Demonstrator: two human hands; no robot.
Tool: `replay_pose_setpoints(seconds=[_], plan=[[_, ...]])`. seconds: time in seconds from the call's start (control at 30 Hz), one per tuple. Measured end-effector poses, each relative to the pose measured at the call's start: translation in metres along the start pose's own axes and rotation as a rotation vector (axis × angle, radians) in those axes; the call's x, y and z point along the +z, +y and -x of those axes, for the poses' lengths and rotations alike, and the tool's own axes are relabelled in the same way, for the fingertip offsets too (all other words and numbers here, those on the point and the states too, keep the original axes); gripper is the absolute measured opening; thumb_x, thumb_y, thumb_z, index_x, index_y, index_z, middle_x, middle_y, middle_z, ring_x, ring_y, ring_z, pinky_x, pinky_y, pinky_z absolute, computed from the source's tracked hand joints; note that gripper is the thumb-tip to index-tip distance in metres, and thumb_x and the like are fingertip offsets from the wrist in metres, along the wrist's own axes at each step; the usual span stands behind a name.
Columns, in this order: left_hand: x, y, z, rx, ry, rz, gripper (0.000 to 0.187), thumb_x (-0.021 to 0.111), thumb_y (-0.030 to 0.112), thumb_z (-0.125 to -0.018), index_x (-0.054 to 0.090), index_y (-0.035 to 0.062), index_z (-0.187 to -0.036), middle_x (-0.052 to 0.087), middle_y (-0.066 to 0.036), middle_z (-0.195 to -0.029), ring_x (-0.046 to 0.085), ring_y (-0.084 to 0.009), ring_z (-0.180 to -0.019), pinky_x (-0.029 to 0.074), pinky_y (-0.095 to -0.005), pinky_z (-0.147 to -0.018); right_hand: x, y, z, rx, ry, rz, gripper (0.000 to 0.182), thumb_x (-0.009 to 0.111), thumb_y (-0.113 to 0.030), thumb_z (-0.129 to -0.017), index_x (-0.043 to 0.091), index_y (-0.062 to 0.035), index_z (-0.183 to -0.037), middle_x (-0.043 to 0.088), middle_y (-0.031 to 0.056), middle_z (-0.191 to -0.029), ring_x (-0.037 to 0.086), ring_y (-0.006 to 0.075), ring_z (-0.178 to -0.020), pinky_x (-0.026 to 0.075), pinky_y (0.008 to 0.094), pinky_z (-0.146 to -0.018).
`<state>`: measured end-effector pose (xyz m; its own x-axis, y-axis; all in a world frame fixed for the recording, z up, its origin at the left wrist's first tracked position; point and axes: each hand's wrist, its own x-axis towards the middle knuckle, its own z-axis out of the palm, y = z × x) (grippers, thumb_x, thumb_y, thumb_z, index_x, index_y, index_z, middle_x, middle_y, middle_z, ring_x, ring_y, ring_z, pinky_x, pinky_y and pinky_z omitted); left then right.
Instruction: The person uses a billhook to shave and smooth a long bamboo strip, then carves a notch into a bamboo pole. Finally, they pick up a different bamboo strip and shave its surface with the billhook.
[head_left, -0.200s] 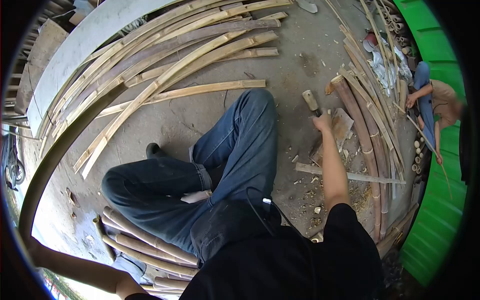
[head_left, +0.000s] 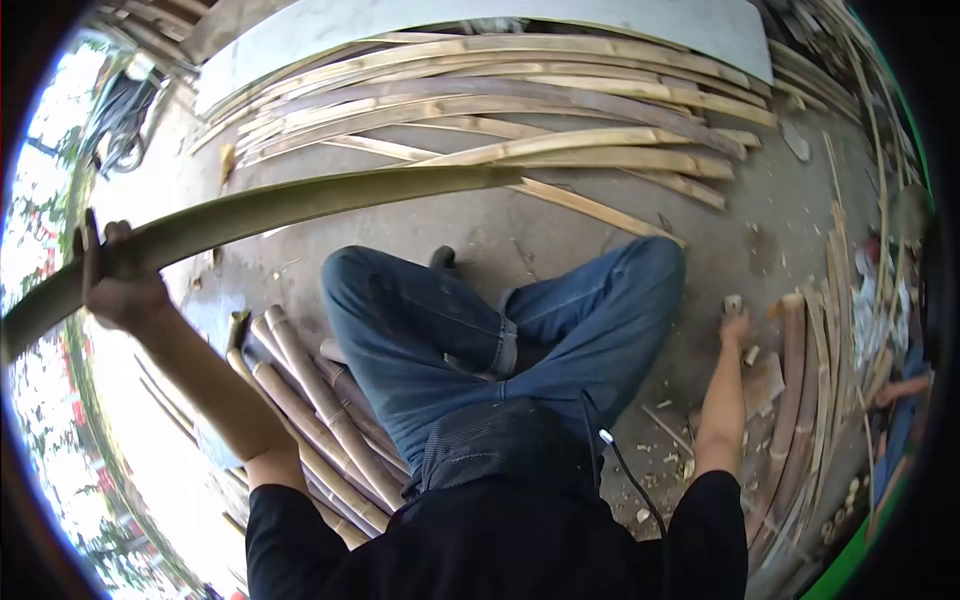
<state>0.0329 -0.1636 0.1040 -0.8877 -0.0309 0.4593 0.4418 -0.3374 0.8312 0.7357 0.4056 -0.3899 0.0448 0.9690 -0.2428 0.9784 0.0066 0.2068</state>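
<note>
On the left, my left hand (head_left: 125, 285) is closed around a long olive-green split bamboo strip (head_left: 300, 205). The strip is raised and reaches across in front of my knees, its far end overlapping the pale strips behind in the view. My right hand (head_left: 737, 330) is low at the right, closed around a short tool with a pale wooden, cylindrical end (head_left: 733, 303). The rest of that tool is hidden by the hand. Next to this hand a flat, pale brown piece (head_left: 765, 385) lies on the ground among wood chips (head_left: 650, 470).
Split bamboo strips (head_left: 600, 95) lie piled ahead, before a white panel (head_left: 640, 18). Bamboo poles (head_left: 320, 420) rest at my left side, and brown ones (head_left: 788, 400) at my right. Another person's hand (head_left: 905, 390) shows at the right edge. A motorcycle (head_left: 125, 125) stands far left.
The view has turned left, bringing my left hand fully into sight. The held bamboo strip now lies nearly level across the view instead of steep. My right hand still grips the tool.
</note>
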Motion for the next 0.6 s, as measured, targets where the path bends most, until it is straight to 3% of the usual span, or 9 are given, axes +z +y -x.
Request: replay_pose_setpoints(seconds=[0.03, 0.07, 0.1, 0.17, 0.23, 0.33, 0.43, 0.47, 0.6], plan=[[0.059, 0.008, 0.041, 0.073, 0.156, -0.008, 0.029, 0.05, 0.0, -0.094, 0.053, -0.0042, -0.122, 0.064, -0.015, -0.101, 0.056, -0.0257, -0.076, 0.049, -0.0372, -0.073, -0.003, -0.008, 0.014, 0.003, 0.018, 0.022, 0.068, 0.079, -0.037, -0.083, 0.049, -0.018, -0.141, 0.058, 0.013, -0.137, 0.052, 0.0351, -0.127, 0.039, 0.0503, -0.107], [0.058, 0.009, 0.051, 0.043, 0.15, 0.013, 0.027, 0.051, 0.0, -0.094, 0.052, -0.0027, -0.121, 0.063, -0.015, -0.102, 0.055, -0.0251, -0.075, 0.049, -0.0369, -0.072, -0.032, -0.025, 0.035, 0.092, -0.024, 0.005, 0.065, 0.079, -0.033, -0.083, 0.05, -0.0203, -0.14, 0.052, 0.0122, -0.143, 0.048, 0.0355, -0.131, 0.039, 0.0495, -0.108], [0.048, 0.001, 0.054, 0.005, 0.128, 0.059, 0.026, 0.052, 0.001, -0.094, 0.051, -0.0012, -0.12, 0.062, -0.014, -0.103, 0.054, -0.0245, -0.074, 0.048, -0.0367, -0.071, -0.04, -0.026, 0.032, 0.023, -0.038, -0.021, 0.07, 0.079, -0.033, -0.083, 0.047, -0.0199, -0.143, 0.046, 0.0145, -0.147, 0.045, 0.0378, -0.133, 0.039, 0.0495, -0.109], [0.027, -0.017, 0.056, -0.03, 0.145, 0.101, 0.027, 0.052, 0.004, -0.093, 0.05, -0.0003, -0.12, 0.063, -0.018, -0.104, 0.055, -0.0236, -0.072, 0.045, -0.0384, -0.069, -0.052, -0.02, 0.028, -0.051, 0.286, -0.175, 0.07, 0.078, -0.037, -0.084, 0.047, -0.0141, -0.143, 0.044, 0.0215, -0.147, 0.041, 0.04, -0.137, 0.037, 0.0509, -0.111], [0.011, -0.033, 0.057, -0.042, 0.148, 0.103, 0.027, 0.053, 0.006, -0.092, 0.051, 0.0008, -0.118, 0.064, -0.016, -0.101, 0.055, -0.0232, -0.071, 0.045, -0.0373, -0.069, -0.086, -0.012, 0.02, -0.129, 0.791, -0.464, 0.068, 0.078, -0.037, -0.086, 0.049, -0.0063, -0.14, 0.052, 0.0292, -0.136, 0.051, 0.0452, -0.127, 0.045, 0.0514, -0.104], [0.006, -0.049, 0.063, -0.074, 0.082, 0.215, 0.029, 0.053, 0.013, -0.088, 0.053, 0.0015, -0.115, 0.064, -0.011, -0.089, 0.055, -0.0234, -0.069, 0.045, -0.0364, -0.07, -0.213, -0.024, 0.103, -0.08, 0.881, -0.684, 0.066, 0.077, -0.034, -0.087, 0.05, 0.0026, -0.134, 0.062, 0.0279, -0.123, 0.065, 0.0427, -0.107, 0.056, 0.0455, -0.089], [0.009, -0.073, 0.069, -0.093, 0.008, 0.355, 0.026, 0.057, 0.012, -0.087, 0.058, 0.0005, -0.11, 0.062, -0.011, -0.086, 0.053, -0.0231, -0.068, 0.044, -0.034, -0.067, -0.297, -0.06, 0.175, -0.011, 0.666, -1.371, 0.055, 0.077, -0.025, -0.087, 0.055, 0.0028, -0.129, 0.067, 0.0177, -0.112, 0.07, 0.0283, -0.085, 0.059, 0.0339, -0.076], [0.018, -0.079, 0.074, -0.084, 0.105, 0.261, 0.027, 0.056, 0.014, -0.088, 0.057, 0.0001, -0.111, 0.059, -0.011, -0.082, 0.052, -0.0231, -0.067, 0.044, -0.034, -0.067, -0.308, -0.067, 0.186, -0.087, 0.499, -1.625, 0.05, 0.076, -0.025, -0.087, 0.058, 0.0019, -0.125, 0.067, 0.0145, -0.113, 0.069, 0.0236, -0.083, 0.058, 0.0315, -0.076], [0.022, -0.089, 0.077, -0.076, 0.102, 0.276, 0.026, 0.053, 0.014, -0.092, 0.053, -0.0016, -0.113, 0.052, -0.01, -0.077, 0.05, -0.022, -0.067, 0.043, -0.0337, -0.066, -0.304, -0.17, 0.259, -0.208, -0.134, -1.806, 0.043, 0.067, -0.038, -0.093, 0.065, -0.0047, -0.119, 0.069, 0.0095, -0.103, 0.066, 0.0168, -0.074, 0.051, 0.0291, -0.068]])
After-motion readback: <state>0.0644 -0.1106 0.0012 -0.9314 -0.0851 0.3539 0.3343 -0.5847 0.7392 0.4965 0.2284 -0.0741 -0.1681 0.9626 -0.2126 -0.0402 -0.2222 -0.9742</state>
